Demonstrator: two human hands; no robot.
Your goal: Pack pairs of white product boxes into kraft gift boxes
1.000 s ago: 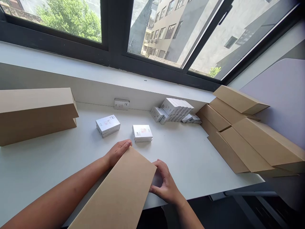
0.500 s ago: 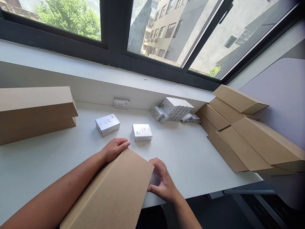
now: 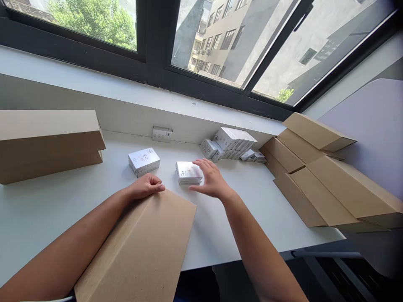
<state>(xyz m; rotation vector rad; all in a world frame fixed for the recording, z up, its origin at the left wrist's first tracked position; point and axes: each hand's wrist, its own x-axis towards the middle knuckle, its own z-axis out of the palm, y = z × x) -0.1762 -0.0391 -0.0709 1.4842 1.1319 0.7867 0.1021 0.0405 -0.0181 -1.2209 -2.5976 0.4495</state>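
My left hand is closed on the top edge of a brown cardboard box, which leans toward me at the table's front. Its opening is hidden from me. My right hand is open, thumb and fingers spread, at the right end of a small stack of white printed boxes. The fingertips overlap the stack in view; whether they touch it I cannot tell. Another small stack of white boxes lies just beyond my left hand.
On the right stand several brown cardboard boxes, piled together. A long brown carton lies at the left. Against the back wall are a pile of white boxes and a single white box. A dark-framed window rises behind the table.
My right hand has left the cardboard box's right corner and moved forward to the middle stack of white boxes. My left hand, still on the cardboard box, has curled its fingers more tightly.
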